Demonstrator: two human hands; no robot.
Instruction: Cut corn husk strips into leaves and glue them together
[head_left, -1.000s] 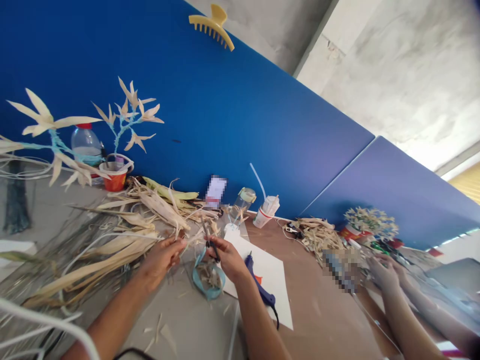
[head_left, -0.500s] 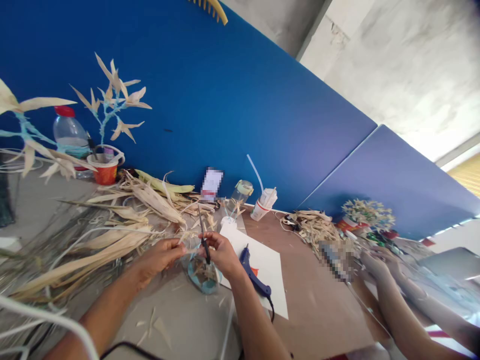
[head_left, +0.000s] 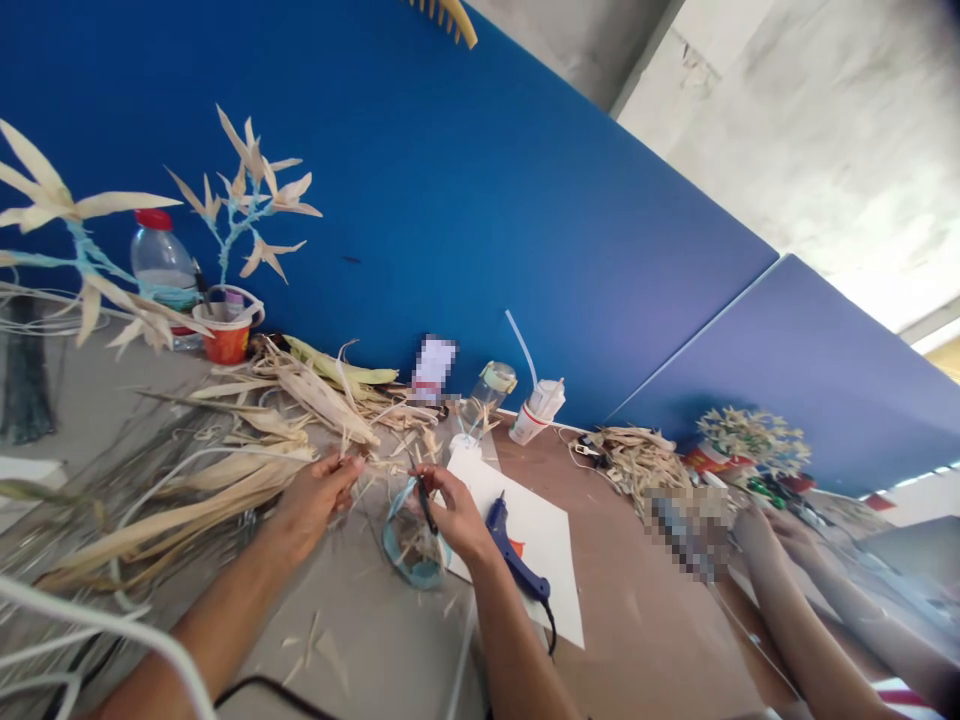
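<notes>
My right hand [head_left: 454,510] is closed around a pair of dark scissors [head_left: 425,500], their narrow blades pointing up and away. Below the scissors sits a clear round container with a light-blue rim [head_left: 392,550], pale scraps inside. Off to its left, my left hand [head_left: 324,492] is pinched, thumb against fingers, beside the near end of the dried corn husks [head_left: 319,395]. Pale slivers show around its fingertips, but I cannot make out what they grip. A blue glue gun [head_left: 516,550] lies on a white sheet [head_left: 559,545], right of my right hand.
Husk flowers on blue-wrapped stems [head_left: 244,215] stand in a red cup [head_left: 225,343] at back left, beside a red-capped bottle [head_left: 159,260]. A phone [head_left: 435,368], a jar [head_left: 487,390] and a paper cup [head_left: 529,420] line the blue partition [head_left: 450,200]. Another person's hands [head_left: 761,535] work at right.
My left hand has drawn away from the scissors, up and left toward the husks. My right hand still holds the scissors. The whole view has shifted slightly.
</notes>
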